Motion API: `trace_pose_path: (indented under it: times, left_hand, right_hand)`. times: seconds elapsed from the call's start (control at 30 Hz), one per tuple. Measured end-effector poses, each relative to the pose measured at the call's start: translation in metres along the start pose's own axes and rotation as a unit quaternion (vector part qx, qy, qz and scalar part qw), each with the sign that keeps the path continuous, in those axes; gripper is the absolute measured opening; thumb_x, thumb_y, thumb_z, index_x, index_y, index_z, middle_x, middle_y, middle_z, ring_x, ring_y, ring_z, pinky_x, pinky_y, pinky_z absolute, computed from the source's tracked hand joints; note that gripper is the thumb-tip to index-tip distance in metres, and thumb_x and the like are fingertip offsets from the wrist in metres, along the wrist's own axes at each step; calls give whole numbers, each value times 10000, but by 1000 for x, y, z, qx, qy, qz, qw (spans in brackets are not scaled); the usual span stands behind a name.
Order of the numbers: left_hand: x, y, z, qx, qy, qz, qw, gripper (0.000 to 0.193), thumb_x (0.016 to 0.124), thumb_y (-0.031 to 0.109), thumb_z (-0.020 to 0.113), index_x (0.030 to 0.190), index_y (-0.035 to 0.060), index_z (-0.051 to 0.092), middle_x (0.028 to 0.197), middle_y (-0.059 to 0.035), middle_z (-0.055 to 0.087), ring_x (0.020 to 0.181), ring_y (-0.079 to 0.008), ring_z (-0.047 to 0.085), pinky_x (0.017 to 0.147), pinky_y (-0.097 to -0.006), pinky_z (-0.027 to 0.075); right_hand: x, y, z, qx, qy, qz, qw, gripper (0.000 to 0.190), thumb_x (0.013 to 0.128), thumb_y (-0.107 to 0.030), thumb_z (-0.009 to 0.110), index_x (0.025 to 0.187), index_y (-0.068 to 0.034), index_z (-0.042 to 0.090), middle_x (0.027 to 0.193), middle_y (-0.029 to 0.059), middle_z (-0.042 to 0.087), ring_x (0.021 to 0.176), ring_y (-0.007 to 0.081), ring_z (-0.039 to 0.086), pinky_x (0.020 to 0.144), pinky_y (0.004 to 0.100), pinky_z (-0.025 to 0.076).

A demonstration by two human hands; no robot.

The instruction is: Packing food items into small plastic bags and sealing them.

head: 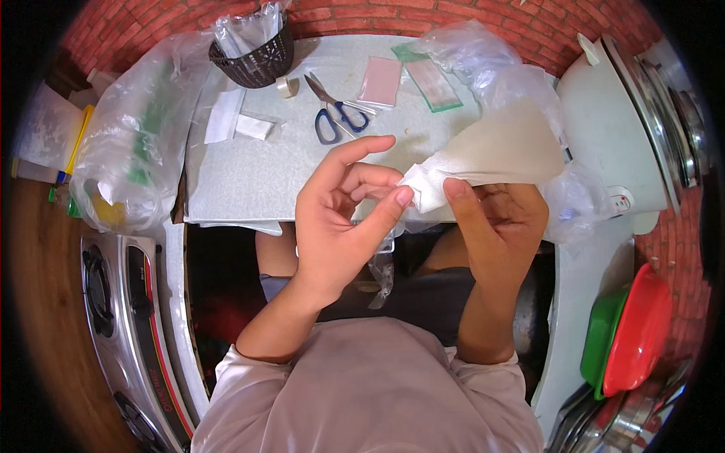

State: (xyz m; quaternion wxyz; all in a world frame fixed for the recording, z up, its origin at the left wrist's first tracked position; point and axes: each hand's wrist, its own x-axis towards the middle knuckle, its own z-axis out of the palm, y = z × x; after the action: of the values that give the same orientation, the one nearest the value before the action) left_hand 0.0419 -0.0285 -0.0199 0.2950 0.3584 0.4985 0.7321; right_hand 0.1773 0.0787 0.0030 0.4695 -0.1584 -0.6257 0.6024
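Observation:
A thin white paper tissue (498, 144) is bunched at its left end and fans out to the upper right, above the front edge of the table. My left hand (345, 215) pinches the folded left tip between thumb and fingers, its index finger raised. Gripping the gathered part, my right hand (498, 221) has its thumb in front; its other fingers are partly hidden behind the tissue. Beyond my left hand lie scissors (338, 116) with dark blue handles, blades slightly parted. Thin pale sticks (361, 107) lie beside and partly under them.
A dark woven basket (255, 65) holds clear plastic bags. Near it are a tape roll (287, 87) and a small white packet (254, 127). Pink packets (380, 81) lie farther back. Plastic bags (487, 62), a rice cooker (612, 124), a gas stove (122, 317) and a red basin (637, 334) surround the table.

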Motion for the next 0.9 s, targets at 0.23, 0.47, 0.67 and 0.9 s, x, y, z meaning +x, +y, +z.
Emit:
trace_pose_path:
  times: [0.23,0.47,0.67,0.9]
  left_hand:
    - [1,0,3,-34,-11,-20,999,567,916,-48,788,1430,-16,551,1050,-67,749,970,-95,697,894,-240,530]
    - [-3,-4,1,-31,-38,-28,998,692,849,-53,846,1456,-39,513,1094,-107,762,1037,-141,724,915,-267,553]
    - [-3,-9,7,-53,-55,5,997,656,844,-88,836,1426,-32,538,1086,-107,766,991,-117,722,880,-257,563]
    - [-3,-13,7,-47,-31,-50,997,647,878,-79,807,1457,-34,522,1046,-98,769,975,-121,719,887,-255,555]
  right_hand:
    - [1,11,-2,-48,-7,-66,997,207,914,70,754,1119,57,733,1045,76,766,962,109,698,883,276,547]
    - [-2,16,-5,-140,24,-110,984,229,842,74,772,1061,47,710,965,103,750,878,142,701,798,277,536]
    - [-5,15,-9,-209,29,-141,967,226,806,73,773,1012,48,685,928,128,721,822,184,691,775,284,527]
    - [-11,30,-11,-186,41,-130,973,243,809,54,782,1032,43,687,943,144,731,812,217,703,750,294,532]
